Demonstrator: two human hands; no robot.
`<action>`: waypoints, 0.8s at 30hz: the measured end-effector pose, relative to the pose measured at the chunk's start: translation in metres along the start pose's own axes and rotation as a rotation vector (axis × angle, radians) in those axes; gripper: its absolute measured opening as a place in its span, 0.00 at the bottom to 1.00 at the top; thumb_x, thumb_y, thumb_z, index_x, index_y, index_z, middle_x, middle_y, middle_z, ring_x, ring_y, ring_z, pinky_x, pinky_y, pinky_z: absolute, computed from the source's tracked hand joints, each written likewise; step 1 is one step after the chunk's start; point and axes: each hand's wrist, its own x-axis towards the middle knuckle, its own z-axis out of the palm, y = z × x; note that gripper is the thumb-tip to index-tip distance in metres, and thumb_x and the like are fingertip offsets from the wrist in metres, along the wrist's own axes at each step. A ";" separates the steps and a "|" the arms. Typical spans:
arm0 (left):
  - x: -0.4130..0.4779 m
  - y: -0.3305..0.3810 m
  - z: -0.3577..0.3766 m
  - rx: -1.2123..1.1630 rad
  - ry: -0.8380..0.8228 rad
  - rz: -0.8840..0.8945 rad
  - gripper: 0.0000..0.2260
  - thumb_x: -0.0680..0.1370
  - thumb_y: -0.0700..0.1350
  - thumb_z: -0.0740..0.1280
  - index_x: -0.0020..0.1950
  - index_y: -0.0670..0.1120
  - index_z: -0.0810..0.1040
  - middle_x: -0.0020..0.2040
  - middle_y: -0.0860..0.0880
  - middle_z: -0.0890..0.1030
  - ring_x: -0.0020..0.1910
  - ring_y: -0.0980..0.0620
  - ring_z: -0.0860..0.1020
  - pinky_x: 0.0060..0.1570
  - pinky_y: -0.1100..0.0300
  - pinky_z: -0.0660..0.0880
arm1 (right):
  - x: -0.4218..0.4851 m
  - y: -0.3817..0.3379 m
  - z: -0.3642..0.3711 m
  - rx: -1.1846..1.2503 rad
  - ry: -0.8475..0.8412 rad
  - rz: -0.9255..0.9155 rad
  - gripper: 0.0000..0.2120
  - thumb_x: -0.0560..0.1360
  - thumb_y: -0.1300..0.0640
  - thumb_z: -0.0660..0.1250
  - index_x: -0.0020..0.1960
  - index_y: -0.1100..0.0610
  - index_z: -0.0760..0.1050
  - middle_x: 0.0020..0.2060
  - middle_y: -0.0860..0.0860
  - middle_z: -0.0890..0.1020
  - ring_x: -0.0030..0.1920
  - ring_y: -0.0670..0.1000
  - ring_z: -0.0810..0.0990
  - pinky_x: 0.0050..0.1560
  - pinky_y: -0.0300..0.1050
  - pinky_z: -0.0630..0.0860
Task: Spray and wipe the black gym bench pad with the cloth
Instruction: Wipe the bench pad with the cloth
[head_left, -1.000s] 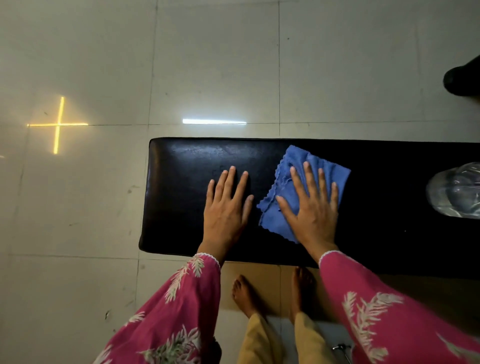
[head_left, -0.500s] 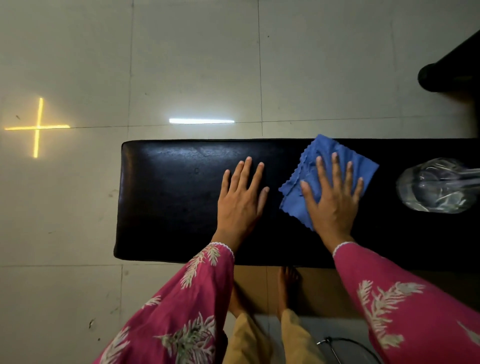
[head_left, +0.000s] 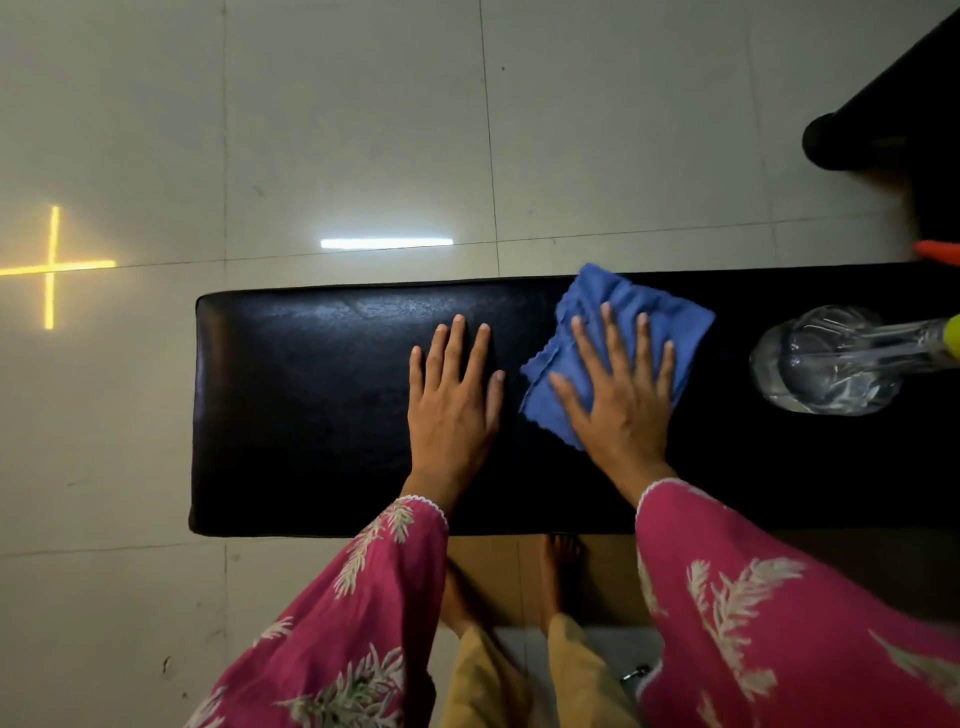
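The black gym bench pad (head_left: 311, 415) runs across the middle of the view, its left end rounded. A blue cloth (head_left: 649, 312) lies crumpled on the pad near its far edge. My right hand (head_left: 623, 400) presses flat on the cloth with fingers spread. My left hand (head_left: 452, 400) rests flat on the bare pad just left of the cloth, holding nothing. A clear spray bottle (head_left: 826, 364) lies on its side on the pad to the right, its yellow-green head at the frame edge.
Pale floor tiles (head_left: 363, 130) surround the bench, with a yellow cross-shaped light reflection (head_left: 49, 267) at left. A black object (head_left: 893, 124) stands at the upper right, an orange tip (head_left: 935, 252) below it. My bare feet (head_left: 556, 582) stand under the bench's near edge.
My right hand has slid the blue cloth rightward and toward the pad's far edge. My left hand moved along with it. The view shifted, showing more of the bottle.
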 end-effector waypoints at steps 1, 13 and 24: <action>0.000 0.003 0.000 -0.006 -0.003 -0.002 0.23 0.78 0.53 0.52 0.71 0.46 0.67 0.71 0.42 0.67 0.71 0.43 0.63 0.70 0.50 0.48 | -0.004 0.002 0.000 -0.011 -0.027 -0.080 0.30 0.77 0.35 0.45 0.74 0.48 0.57 0.74 0.52 0.60 0.73 0.58 0.54 0.71 0.59 0.45; 0.010 0.026 -0.001 -0.037 -0.010 0.069 0.23 0.78 0.52 0.52 0.72 0.46 0.66 0.72 0.43 0.67 0.71 0.44 0.63 0.69 0.48 0.53 | 0.005 0.029 -0.007 0.010 -0.042 -0.037 0.30 0.76 0.35 0.46 0.74 0.49 0.57 0.74 0.51 0.60 0.73 0.56 0.55 0.71 0.58 0.47; 0.008 0.033 0.009 -0.006 -0.028 0.069 0.23 0.78 0.52 0.52 0.71 0.46 0.66 0.71 0.44 0.67 0.71 0.44 0.64 0.70 0.47 0.53 | -0.006 0.029 -0.022 0.090 -0.031 0.032 0.31 0.76 0.34 0.40 0.75 0.47 0.50 0.75 0.55 0.56 0.74 0.60 0.53 0.70 0.61 0.47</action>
